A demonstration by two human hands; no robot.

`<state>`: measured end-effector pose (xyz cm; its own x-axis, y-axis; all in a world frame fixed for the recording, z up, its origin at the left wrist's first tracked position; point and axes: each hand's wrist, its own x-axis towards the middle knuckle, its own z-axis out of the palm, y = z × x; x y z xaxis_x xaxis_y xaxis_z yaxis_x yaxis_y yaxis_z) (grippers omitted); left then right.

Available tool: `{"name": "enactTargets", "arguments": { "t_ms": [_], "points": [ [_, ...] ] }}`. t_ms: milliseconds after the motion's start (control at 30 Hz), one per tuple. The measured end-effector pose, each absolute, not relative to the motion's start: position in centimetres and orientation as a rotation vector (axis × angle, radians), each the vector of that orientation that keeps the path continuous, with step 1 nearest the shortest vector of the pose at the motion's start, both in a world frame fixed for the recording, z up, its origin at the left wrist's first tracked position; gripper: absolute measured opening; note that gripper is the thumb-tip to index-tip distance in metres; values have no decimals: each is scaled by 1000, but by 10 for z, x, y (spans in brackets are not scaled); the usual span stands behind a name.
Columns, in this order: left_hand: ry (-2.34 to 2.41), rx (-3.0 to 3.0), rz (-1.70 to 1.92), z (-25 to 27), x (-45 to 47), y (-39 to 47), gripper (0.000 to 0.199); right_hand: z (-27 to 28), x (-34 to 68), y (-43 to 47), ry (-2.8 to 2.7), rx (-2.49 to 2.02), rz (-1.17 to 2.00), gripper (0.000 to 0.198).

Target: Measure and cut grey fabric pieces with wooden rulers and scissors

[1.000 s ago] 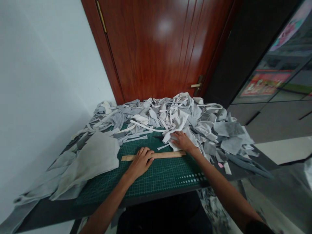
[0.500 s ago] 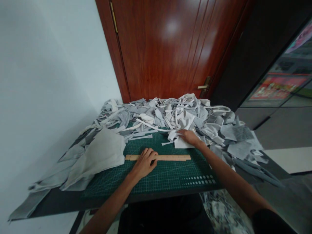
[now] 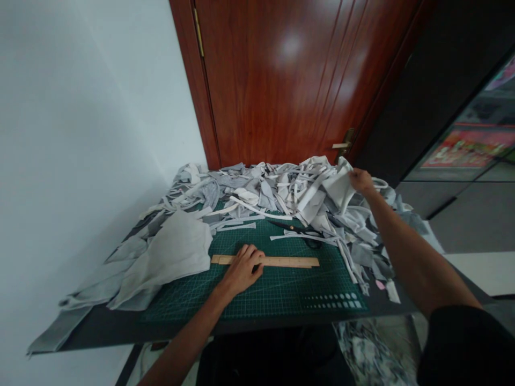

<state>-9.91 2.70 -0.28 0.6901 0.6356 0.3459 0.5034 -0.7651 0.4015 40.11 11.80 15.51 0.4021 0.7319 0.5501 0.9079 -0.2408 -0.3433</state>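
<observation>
Clock set on mat centre, 12 twd the door (image 3: 277, 80). At 9–10, lg. pale cloth (image 3: 173, 244) lies creased on the desk (image 3: 92, 324), R edge lapping the green cutting mat (image 3: 273, 305), just beside the ruler ends. At centre, L grip (image 3: 244, 266) rests, digits bent, over wooden rulers (image 3: 287, 261), apparently two, overlapped & offset; clasping or merely pressing, can't tell. Scrap heap (image 3: 257, 187) runs 10 to 2. At 1–2, scissors (image 3: 292, 228) lie on mat, partly crossed by thin strips (image 3: 317, 238). R grip (image 3: 362, 181), approx. 2, clenched on edge of a pale piece (image 3: 338, 187), held up at the heap; whether lower end touches, can't tell. Pink scrap (image 3: 380, 284) at 3–4, nr desk edge. Risks (judged): uneven L pressure could slide rulers apart; a snagged piece, if pulled, could drag strips & shift scissors, poss. nicking fabric or a digit; knocks at R side could spill scraps off desk. Markings: ruler graduations too sm. to read; mat shows grid & dot rows at 4, no legible maker's name; red panel (image 3: 469, 146) behind cabinet glass, 2, blurred, wording n/a.
</observation>
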Motion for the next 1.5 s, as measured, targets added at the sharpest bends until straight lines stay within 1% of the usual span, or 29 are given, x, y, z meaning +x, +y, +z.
{"name": "enactTargets", "arguments": {
  "t_ms": [100,167,233,300,400,467,533,600,633,700,800,867,933,1033,1100,1233,1300,1400,1500],
  "points": [
    [911,2628,663,-3,-99,28,19,140,404,100,-1226,-1935,-303,35],
    [919,2631,642,-3,-98,28,19,144,403,94,-1190,-1765,-303,33],
    [923,2638,633,-4,-97,29,19,160,395,94,-1206,-1594,-282,36],
    [918,2648,640,-5,-96,30,19,182,372,100,-1265,-1366,-197,41],
    [904,2666,661,-7,-92,30,19,205,299,116,-1378,-1125,-71,49],
    [903,2675,675,-7,-90,30,19,204,229,128,-1437,-1020,85,53],
    [909,2685,677,-7,-90,28,18,193,158,136,-1580,-918,370,56],
    [917,2693,672,-6,-89,25,18,177,102,136,-1772,-802,673,64],
    [923,2693,670,-5,-90,23,18,170,84,132,-1873,-743,784,67],
    [938,2691,670,-4,-90,22,19,159,75,121,-2091,-671,894,62],
    [949,2688,673,-5,-91,21,20,143,114,104,-2358,-818,816,39],
    [936,2690,684,-7,-91,22,21,125,157,93,-2422,-1088,709,32],
    [923,2692,693,-8,-91,23,21,100,195,79,-2462,-1393,500,26],
    [916,2697,686,-8,-91,24,20,63,226,57,-2488,-1655,354,30],
    [914,2700,678,-8,-91,25,19,48,226,47,-2462,-1680,279,31],
    [915,2703,677,-7,-90,25,18,45,198,43,-2364,-1734,119,34],
    [920,2697,683,-7,-90,24,19,47,186,45,-2332,-1937,96,42],
    [918,2683,697,-6,-91,23,20,44,184,47,-2311,-2179,151,58],
    [920,2682,684,-5,-91,22,21,33,197,45,-2272,-2175,147,58]
  ]
}}
